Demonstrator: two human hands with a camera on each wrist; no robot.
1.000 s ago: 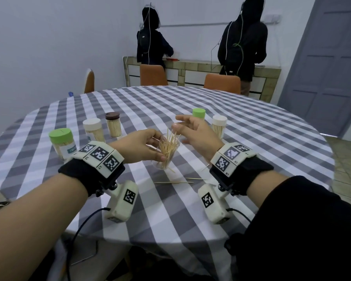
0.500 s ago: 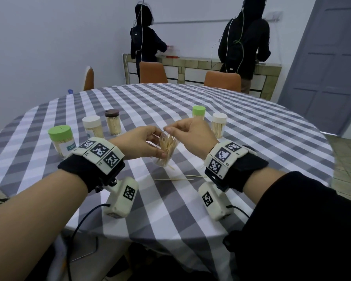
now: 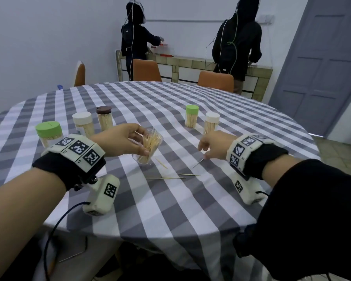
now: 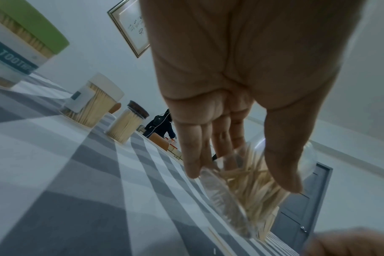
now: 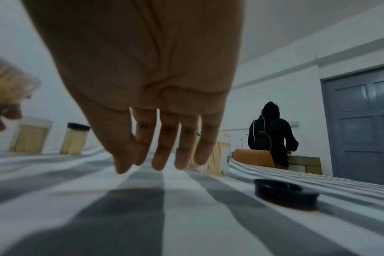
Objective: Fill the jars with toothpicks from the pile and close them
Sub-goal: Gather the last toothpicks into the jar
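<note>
My left hand (image 3: pixel 141 141) grips a clear, lidless jar (image 3: pixel 150 148), tilted and part full of toothpicks; the left wrist view shows thumb and fingers (image 4: pixel 192 162) wrapped round the jar (image 4: pixel 241 201). My right hand (image 3: pixel 203 153) hangs just above the cloth to the jar's right, fingers relaxed and holding nothing, its tips beside a loose toothpick (image 3: pixel 198 163). A few more loose toothpicks (image 3: pixel 166 178) lie between my hands. In the right wrist view a black lid (image 5: pixel 285 194) lies on the cloth right of my right hand (image 5: pixel 156 164); my right wrist hides it from the head view.
Closed, filled jars stand on the checked tablecloth (image 3: pixel 170 209): green-lidded (image 3: pixel 49 132), white-lidded (image 3: pixel 83 124) and brown-lidded (image 3: pixel 104 118) at the left, a small green-lidded one (image 3: pixel 191 116) and a white-lidded one (image 3: pixel 211 122) behind my right hand. Two people stand at the far counter.
My right hand has left the jar's mouth and dropped down and to the right, close to the cloth. My left hand keeps hold of the jar.
</note>
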